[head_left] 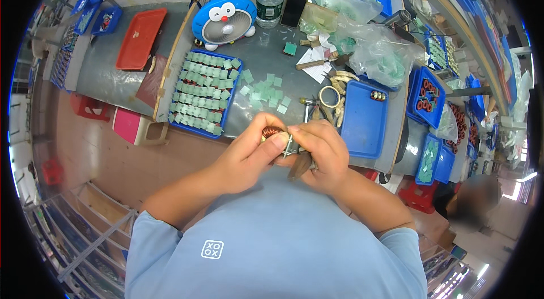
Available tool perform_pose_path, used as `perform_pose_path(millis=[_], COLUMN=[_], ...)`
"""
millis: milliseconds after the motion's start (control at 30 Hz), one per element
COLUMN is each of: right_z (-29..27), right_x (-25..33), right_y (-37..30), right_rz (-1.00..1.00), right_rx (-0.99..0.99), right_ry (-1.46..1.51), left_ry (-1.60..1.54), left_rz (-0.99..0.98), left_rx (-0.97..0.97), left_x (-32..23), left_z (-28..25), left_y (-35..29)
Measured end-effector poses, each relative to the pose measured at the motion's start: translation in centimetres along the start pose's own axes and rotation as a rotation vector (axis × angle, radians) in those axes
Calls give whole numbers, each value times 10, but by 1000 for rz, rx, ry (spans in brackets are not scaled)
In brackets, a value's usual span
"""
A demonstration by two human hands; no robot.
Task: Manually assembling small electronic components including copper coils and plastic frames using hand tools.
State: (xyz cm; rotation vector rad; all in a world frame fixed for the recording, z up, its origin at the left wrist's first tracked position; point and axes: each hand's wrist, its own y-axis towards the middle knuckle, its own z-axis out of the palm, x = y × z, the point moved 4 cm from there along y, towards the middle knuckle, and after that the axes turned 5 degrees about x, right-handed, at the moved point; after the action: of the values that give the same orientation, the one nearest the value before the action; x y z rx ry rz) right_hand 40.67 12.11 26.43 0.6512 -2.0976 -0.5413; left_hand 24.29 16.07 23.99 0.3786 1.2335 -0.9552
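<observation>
Near the table's front edge, close to my body, both hands meet at one small part. My left hand pinches a copper-wound coil between thumb and fingers. At the coil's right side, thin metal pins show between the two thumbs. My right hand is closed, its fingertips against the pin side. A brown, wooden-looking flat piece sticks out below its fingers; the rest of it is hidden in the palm. Beyond the hands, loose pale green square sheets lie scattered on the grey table.
A blue tray with rows of green-topped parts stands left. Another blue tray, holding a few coils, lies right. Between are pliers and a tape roll. Farther back stand a blue fan, a bottle and a phone.
</observation>
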Motion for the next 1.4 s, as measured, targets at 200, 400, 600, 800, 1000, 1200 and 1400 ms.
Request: perform_pose_path(millis=[200,400,600,800,1000,1200,1400], right_z=[2,-2,17,17,16,21,18], right_x=[-1,0,-11,5,9,12,19], right_y=[9,14,-55,-42,-41,-44,-41], right_rz=[7,91,1060,1063,1050,1031,1031], right_rx=[111,-45,19,415,503,488,514], right_ry=[-14,12,1065,1117,1101,1203,1041], left_ry=[-65,-182,-286,-283,-278,-264,-240], left_rz=[5,127,278,326,343,347,380], left_rx=[27,5,-45,-59,-58,-110,-100], left_x=[-1,-3,-5,8,6,9,12], left_z=[-9,-15,-43,-48,-42,-39,-34], left_y=[1,6,11,16,15,12,6])
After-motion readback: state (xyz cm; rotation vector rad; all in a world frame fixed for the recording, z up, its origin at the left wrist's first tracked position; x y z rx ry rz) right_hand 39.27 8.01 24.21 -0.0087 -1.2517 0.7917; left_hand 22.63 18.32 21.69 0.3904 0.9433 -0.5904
